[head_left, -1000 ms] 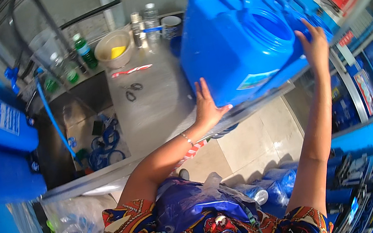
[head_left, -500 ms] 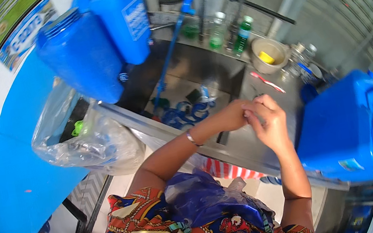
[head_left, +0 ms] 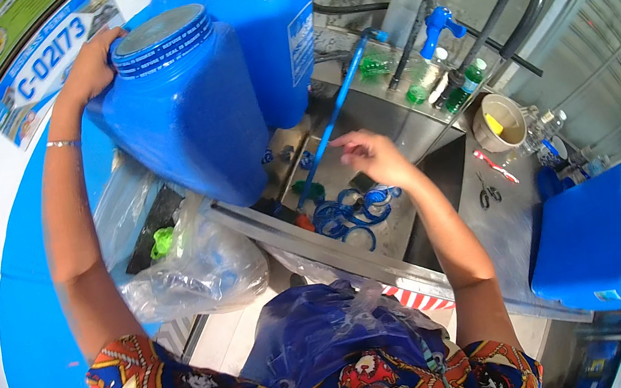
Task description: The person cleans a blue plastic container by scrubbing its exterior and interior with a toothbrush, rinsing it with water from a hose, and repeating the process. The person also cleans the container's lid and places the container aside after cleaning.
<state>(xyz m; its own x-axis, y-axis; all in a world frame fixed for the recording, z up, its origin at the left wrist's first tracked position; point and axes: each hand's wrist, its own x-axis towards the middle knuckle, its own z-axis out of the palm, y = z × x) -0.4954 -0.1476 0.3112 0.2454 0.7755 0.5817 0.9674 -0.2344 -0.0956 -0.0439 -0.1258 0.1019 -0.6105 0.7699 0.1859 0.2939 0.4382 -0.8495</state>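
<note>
My left hand (head_left: 96, 64) reaches up to the far left and grips the top of a large blue jug (head_left: 185, 120), behind its sealed cap; part of the grip is hidden. That jug stands tilted on the sink's near-left edge. Over the metal sink (head_left: 398, 124) my right hand (head_left: 372, 156) hangs with the fingers partly stretched and nothing visible in them. Its index finger comes close to the blue handle (head_left: 346, 88) of a long brush-like tool leaning in the sink. Several blue plastic rings or strips (head_left: 344, 217) lie on the sink bottom.
A second blue jug (head_left: 267, 44) stands behind. Green-tinted bottles (head_left: 465, 83), a blue-handled tap (head_left: 439, 30) and a bowl with something yellow (head_left: 497, 119) line the back. Scissors (head_left: 487, 192) and a red-white toothbrush (head_left: 497, 166) lie right, near another blue jug (head_left: 593, 240). A clear plastic bag (head_left: 208, 270) hangs left.
My hands were together over the right counter. My left hand has moved to the jug at the left, and my right hand over the sink. The view has shifted left.
</note>
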